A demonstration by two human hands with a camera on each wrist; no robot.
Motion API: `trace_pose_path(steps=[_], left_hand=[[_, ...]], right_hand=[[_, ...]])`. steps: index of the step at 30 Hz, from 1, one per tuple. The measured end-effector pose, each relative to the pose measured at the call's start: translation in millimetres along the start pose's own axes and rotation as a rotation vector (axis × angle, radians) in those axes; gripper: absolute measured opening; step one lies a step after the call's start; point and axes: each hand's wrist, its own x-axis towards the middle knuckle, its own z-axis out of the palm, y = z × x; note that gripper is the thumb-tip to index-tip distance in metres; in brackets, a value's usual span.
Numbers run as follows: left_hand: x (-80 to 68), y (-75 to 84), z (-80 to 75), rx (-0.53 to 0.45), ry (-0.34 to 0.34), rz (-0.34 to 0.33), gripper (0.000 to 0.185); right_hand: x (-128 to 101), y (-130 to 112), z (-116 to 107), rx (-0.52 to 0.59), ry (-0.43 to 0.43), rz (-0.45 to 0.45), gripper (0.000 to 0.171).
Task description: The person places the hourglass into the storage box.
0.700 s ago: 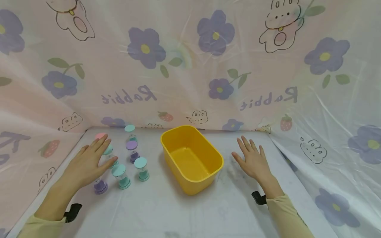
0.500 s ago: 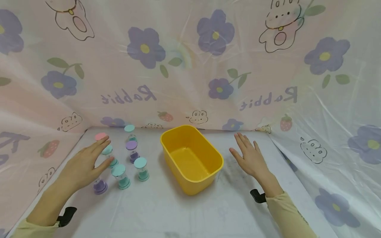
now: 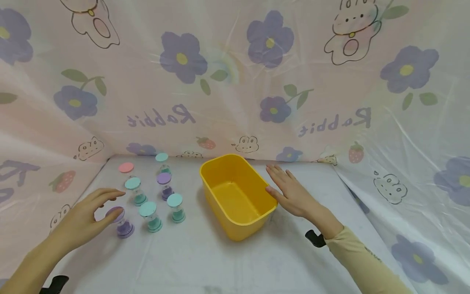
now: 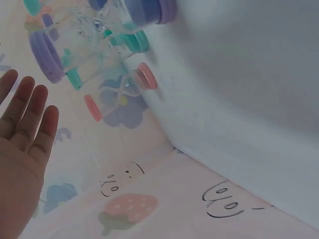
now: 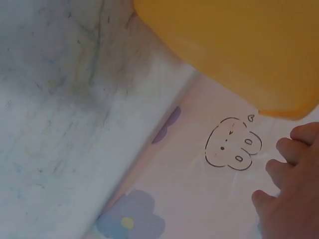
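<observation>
Purple sand timer top part hidden by left hand fingers; contact unclear.

The left hand shows flat, fingers straight, holding nothing. Near its fingertips stand purple-capped, teal-capped and pink-capped sand timers on the white table.

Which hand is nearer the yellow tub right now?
The right hand: it is at the yellow tub's right rim. The left hand is far off on the other side, by the purple sand timer.

7 sand timers: 4 teal, 2 purple, 1 pink; 1 yellow tub; 2 hands.
</observation>
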Motion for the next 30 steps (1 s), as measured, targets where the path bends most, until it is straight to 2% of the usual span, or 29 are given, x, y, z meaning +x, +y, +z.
trace_pose_path(steps=[4, 10, 12, 20, 30], left_hand=[[-9.6, -6.5, 1.2, 0.005, -0.018, -0.007, 0.051], [-18.2, -13.5, 9.9, -0.035, -0.013, 0.056, 0.059], [-19.5, -15.5, 13.5, -0.048, 0.002, 0.085, 0.06], [-21.7, -17.9, 19.7, -0.06, 0.05, 0.129, 0.059], [-23.8, -17.1, 22.3, -0.062, 0.068, 0.112, 0.061]], right_hand=[[3.8, -5.2, 2.4, -0.015, -0.062, -0.038, 0.071], [5.4, -7.5, 8.1, -0.045, -0.124, -0.057, 0.079], [5.4, -7.5, 9.9, -0.053, -0.133, -0.06, 0.081], [3.2, -9.3, 12.5, -0.09, -0.131, -0.072, 0.083], [3.2, -9.4, 13.5, -0.083, -0.132, -0.069, 0.083]])
